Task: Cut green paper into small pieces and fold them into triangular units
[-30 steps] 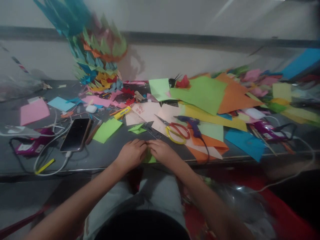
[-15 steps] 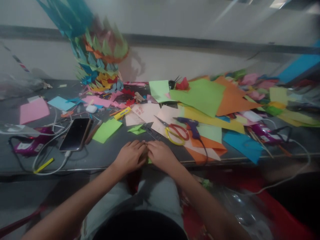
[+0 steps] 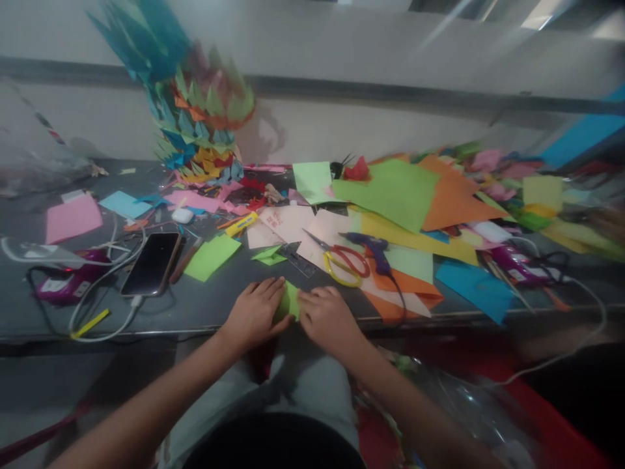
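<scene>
A small green paper (image 3: 289, 302) lies at the table's front edge between my hands, partly hidden by them. My left hand (image 3: 254, 309) is closed on its left side, with the fingers together and the thumb low on the paper. My right hand (image 3: 328, 318) grips the paper's right edge with bent fingers. Just beyond my hands are a folded green paper piece (image 3: 269, 255) and a clear ruler (image 3: 299, 260). Scissors (image 3: 342, 262) with red and yellow handles lie beyond my right hand, beside a blue glue gun (image 3: 374, 246).
A phone (image 3: 152, 264) with a white cable and a green sheet (image 3: 212, 256) lie to the left. Colored paper sheets (image 3: 390, 189) cover the right side. A tall folded-paper model (image 3: 200, 124) stands at the back left. Purple devices (image 3: 520, 262) sit at both sides.
My hands have moved slightly apart, the right one to the right and lower, so more of the green paper shows between them. The whole view has shifted slightly.
</scene>
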{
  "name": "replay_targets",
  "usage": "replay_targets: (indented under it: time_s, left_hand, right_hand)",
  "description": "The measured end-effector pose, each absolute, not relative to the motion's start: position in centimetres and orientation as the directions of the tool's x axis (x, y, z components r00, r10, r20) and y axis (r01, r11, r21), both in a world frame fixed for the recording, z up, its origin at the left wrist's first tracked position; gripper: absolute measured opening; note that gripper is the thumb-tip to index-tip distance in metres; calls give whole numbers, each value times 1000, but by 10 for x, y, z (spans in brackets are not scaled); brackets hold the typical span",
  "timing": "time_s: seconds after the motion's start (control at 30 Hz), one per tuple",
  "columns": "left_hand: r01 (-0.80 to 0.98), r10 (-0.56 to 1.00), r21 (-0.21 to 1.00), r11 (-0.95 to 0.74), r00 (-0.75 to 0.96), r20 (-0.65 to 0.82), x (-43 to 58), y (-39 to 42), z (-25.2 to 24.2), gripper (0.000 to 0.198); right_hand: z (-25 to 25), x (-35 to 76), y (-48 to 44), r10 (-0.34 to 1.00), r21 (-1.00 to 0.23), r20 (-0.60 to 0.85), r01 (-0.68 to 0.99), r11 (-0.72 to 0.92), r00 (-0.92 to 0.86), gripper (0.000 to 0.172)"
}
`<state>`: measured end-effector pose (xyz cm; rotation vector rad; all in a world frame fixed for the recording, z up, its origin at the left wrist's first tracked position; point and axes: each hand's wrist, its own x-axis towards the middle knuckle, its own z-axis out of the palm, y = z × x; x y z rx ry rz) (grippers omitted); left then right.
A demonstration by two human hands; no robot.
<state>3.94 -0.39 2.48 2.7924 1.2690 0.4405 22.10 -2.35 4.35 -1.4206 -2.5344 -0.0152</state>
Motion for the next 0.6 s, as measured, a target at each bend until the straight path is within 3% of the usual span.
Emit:
replay_targets:
  time_s: [0.13,0.27,0.47,0.6]
  left_hand:
    - [734,738,131,-666,623,260,41,-5,23,48]
    - [739,742,123,-662,623,247,41,-6,23,45]
    - [736,759,194,-649,607,237,28,-18,24,53]
    - [741,773,224,-632,585,245,17,-27,23,49]
  right_hand:
    - [47,223,-22,879,-136,186,874,466,-440,17]
    - [43,210,-3,911,-140,142,903,406,-388,26]
    - [31,201,7,919,-141,111,910,391,-378,33]
    - [32,203,6,917,-155,109,905,397,-384,33]
